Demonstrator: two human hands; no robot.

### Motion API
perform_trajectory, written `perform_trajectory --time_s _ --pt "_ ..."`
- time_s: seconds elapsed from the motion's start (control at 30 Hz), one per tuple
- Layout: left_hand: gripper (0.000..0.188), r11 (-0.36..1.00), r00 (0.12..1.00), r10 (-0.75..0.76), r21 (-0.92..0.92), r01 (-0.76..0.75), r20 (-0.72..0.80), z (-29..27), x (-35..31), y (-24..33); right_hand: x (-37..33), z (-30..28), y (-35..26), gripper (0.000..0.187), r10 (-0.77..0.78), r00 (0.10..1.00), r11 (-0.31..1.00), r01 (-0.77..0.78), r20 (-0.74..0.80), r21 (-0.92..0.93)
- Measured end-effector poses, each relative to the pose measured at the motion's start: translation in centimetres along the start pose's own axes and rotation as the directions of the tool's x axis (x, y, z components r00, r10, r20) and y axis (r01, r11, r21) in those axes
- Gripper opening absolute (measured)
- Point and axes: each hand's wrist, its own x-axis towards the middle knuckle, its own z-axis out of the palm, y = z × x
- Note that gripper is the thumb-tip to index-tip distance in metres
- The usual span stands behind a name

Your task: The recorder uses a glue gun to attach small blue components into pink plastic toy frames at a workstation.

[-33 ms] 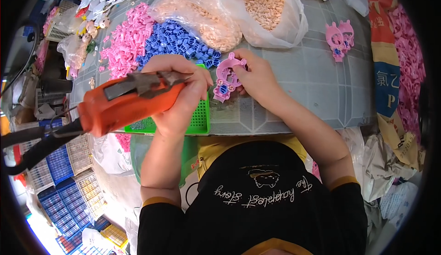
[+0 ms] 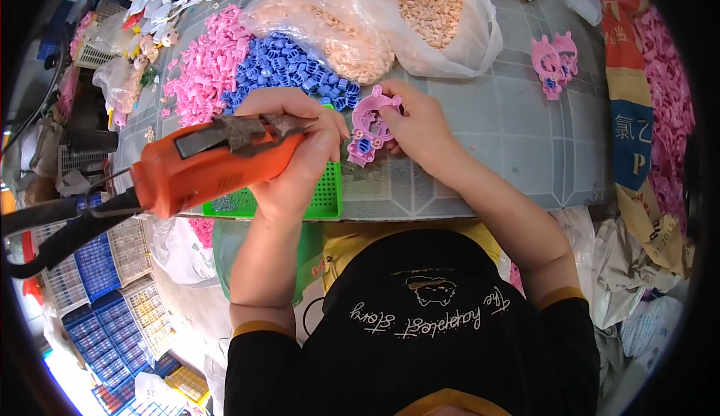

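My left hand (image 2: pixel 300 150) is wrapped round an orange electric screwdriver (image 2: pixel 217 162), whose rear and black cable point to the left. Its tip is hidden behind my fingers, close to the pink part. Between the thumb and fingers of my right hand (image 2: pixel 420 127) is a pink plastic toy part (image 2: pixel 363 116) with a round ring, small ears and a blue piece set in its lower end. I cannot tell whether the screwdriver touches it. Below my left hand lies a green perforated basket (image 2: pixel 327 204), partly covered by hand and tool.
Beyond my hands are piles of blue pieces (image 2: pixel 289 67) and pink pieces (image 2: pixel 210 56), plus peach pieces (image 2: pixel 424 7) in a clear bag. Similar pink toy parts (image 2: pixel 553 65) lie at the right. A sack (image 2: pixel 630 116) stands by the table's right edge; crates (image 2: pixel 105 341) are at lower left.
The rear of the electric screwdriver has shifted slightly to the right. My right hand and the pink toy part look unmoved.
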Motion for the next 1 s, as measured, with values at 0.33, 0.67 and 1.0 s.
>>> perform_trajectory --time_s 0.33,0.67,1.0 --pt "0.025 0.998 0.998 -0.069 0.011 0.069 -0.001 0.3 -0.3 -1.6 0.3 -0.2 0.6 0.026 0.014 1.000 0.998 -0.015 -0.017 -0.054" --pt "0.025 0.933 0.977 0.005 0.352 -0.081 0.212 -0.5 0.0 -2.9 0.5 -0.1 1.3 0.023 -0.092 0.996 0.994 0.091 0.001 -0.064" --pt "0.026 0.985 0.985 0.011 0.173 0.019 -0.169 -1.0 0.3 0.1 -0.3 -0.1 -0.2 0.024 0.032 0.999 0.999 -0.031 -0.010 0.021"
